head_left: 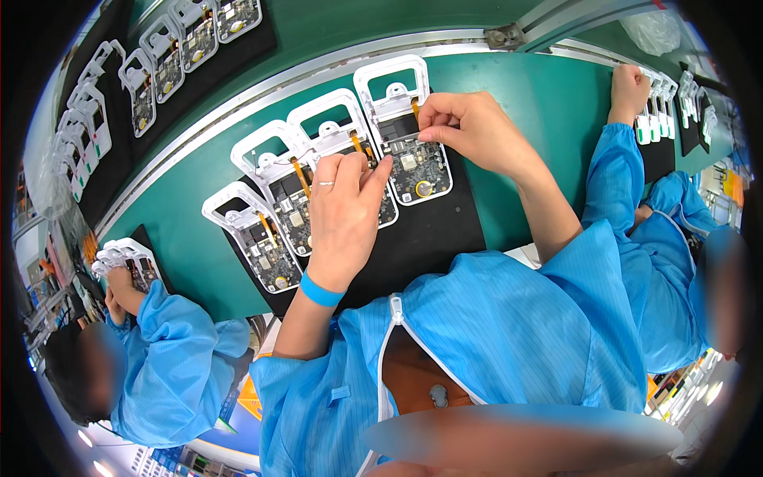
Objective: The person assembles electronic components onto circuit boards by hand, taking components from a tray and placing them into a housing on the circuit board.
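Observation:
Several white plastic frames with dark circuit boards stand in a slanting row on a black mat (441, 230). At the rightmost circuit board (429, 168), my right hand (473, 131) has its thumb and forefinger pinched on an orange ribbon cable (415, 108) near the white frame's (391, 107) lower opening. My left hand (347, 211), a blue band on its wrist, lies over the neighbouring board. Its thumb reaches to the rightmost board's left edge, apart from the bent fingers, whose tips are hidden. Farther left, two more boards carry orange cables (300, 176).
Beyond a metal rail (453, 37), more white-framed boards (167, 71) lie on a dark strip. Co-workers in blue sit on the left (171, 366) and right (636, 262), with similar parts at their hands. A green table surface (509, 87) surrounds the mat.

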A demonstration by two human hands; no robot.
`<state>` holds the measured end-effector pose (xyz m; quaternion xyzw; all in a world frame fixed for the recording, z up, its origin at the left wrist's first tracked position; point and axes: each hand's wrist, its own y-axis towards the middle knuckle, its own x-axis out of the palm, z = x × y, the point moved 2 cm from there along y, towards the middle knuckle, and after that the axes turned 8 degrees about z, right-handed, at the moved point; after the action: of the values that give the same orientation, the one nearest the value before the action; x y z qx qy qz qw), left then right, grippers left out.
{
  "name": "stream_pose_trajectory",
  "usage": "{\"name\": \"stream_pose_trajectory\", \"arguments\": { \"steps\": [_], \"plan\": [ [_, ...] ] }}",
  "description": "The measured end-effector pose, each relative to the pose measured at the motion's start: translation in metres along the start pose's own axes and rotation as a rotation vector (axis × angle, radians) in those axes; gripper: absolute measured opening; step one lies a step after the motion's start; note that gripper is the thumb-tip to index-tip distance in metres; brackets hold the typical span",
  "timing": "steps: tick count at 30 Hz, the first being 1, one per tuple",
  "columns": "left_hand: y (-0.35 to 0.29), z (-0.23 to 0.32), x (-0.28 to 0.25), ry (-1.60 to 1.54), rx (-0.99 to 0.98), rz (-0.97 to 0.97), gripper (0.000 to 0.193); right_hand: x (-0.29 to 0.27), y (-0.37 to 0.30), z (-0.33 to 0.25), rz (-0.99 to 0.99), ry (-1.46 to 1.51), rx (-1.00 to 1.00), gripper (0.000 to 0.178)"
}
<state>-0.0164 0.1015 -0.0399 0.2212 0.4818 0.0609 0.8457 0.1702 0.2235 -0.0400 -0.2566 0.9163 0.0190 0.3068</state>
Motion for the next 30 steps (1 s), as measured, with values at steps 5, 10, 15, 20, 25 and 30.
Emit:
{"name": "stream_pose_trajectory", "arguments": {
  "steps": [5, 10, 15, 20, 25, 30],
  "plan": [
    [0.002, -0.002, 0.002, 0.065, 0.05, -0.009, 0.035, 0.001, 0.0, -0.002, 0.004, 0.006, 0.007, 0.008],
    [0.001, -0.006, 0.005, 0.063, 0.047, -0.016, 0.035, 0.004, 0.003, -0.001, 0.0, -0.026, -0.003, 0.008],
    [-0.001, -0.007, 0.006, 0.059, 0.045, -0.018, 0.036, 0.006, 0.003, 0.0, -0.007, -0.05, -0.012, 0.009],
    [-0.001, -0.009, 0.007, 0.066, 0.04, -0.026, 0.036, 0.005, 0.002, 0.0, 0.011, -0.073, -0.067, 0.01],
    [-0.005, -0.007, 0.011, 0.115, 0.015, -0.018, 0.034, 0.003, 0.001, -0.001, 0.013, -0.106, -0.102, 0.01],
    [-0.005, -0.005, 0.012, 0.139, -0.018, -0.023, 0.034, -0.001, 0.009, 0.004, -0.023, -0.142, -0.242, 0.009]
  ]
}}
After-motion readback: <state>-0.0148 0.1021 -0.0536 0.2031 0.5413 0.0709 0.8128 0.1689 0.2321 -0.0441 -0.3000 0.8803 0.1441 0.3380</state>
